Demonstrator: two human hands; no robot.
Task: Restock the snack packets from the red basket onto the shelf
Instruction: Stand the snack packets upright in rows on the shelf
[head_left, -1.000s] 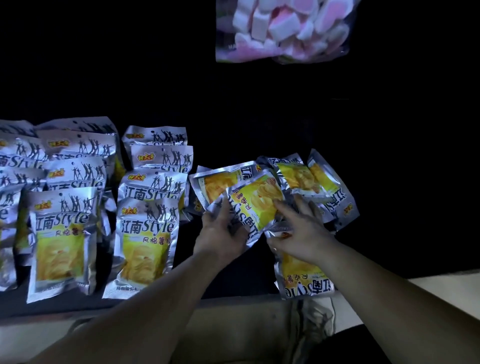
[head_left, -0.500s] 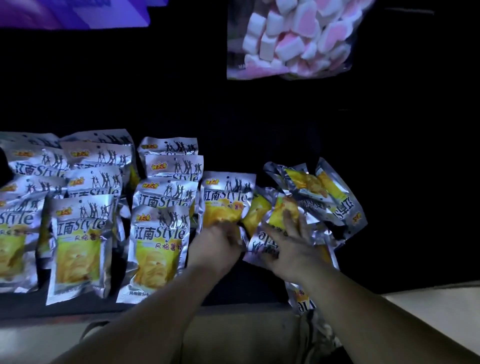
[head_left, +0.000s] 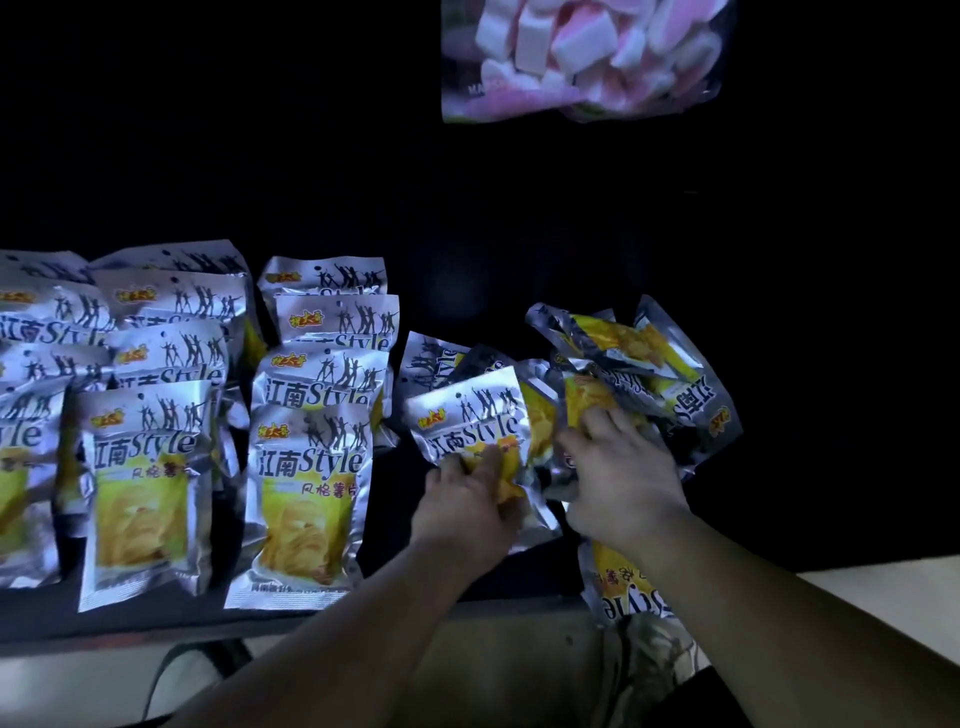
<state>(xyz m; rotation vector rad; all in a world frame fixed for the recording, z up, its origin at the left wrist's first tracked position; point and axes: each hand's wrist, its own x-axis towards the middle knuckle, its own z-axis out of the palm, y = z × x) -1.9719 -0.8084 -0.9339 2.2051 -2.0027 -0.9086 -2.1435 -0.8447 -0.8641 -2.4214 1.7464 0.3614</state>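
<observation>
Over the last second the snack packet (head_left: 470, 415) in my left hand (head_left: 467, 506) has come round from lying sideways to standing upright, print facing me. My right hand (head_left: 621, 480), which was spread flat over the heap, is now more bunched.

My left thumb (head_left: 485, 460) lies across the packet's yellow front near its lower edge and the other fingers curl behind it, so the packet is clamped between them. It stands right of centre in the frame, tipped slightly left, just beside the nearest row of stocked packets (head_left: 306, 467). The left wrist is straight and the forearm runs down to the bottom edge, left of centre.

My right fingers (head_left: 602, 423) lie close together, bent down onto the loose heap of packets (head_left: 628, 358) at middle right. I cannot tell whether they pinch one or only press on it. The palm faces down and the forearm leaves at the lower right corner.

One packet (head_left: 626, 592) hangs upside down over the front edge of the dark shelf (head_left: 156, 621), below my right wrist. Further rows (head_left: 145, 467) fill the left side. A marshmallow bag (head_left: 576, 57) hangs at top centre.
</observation>
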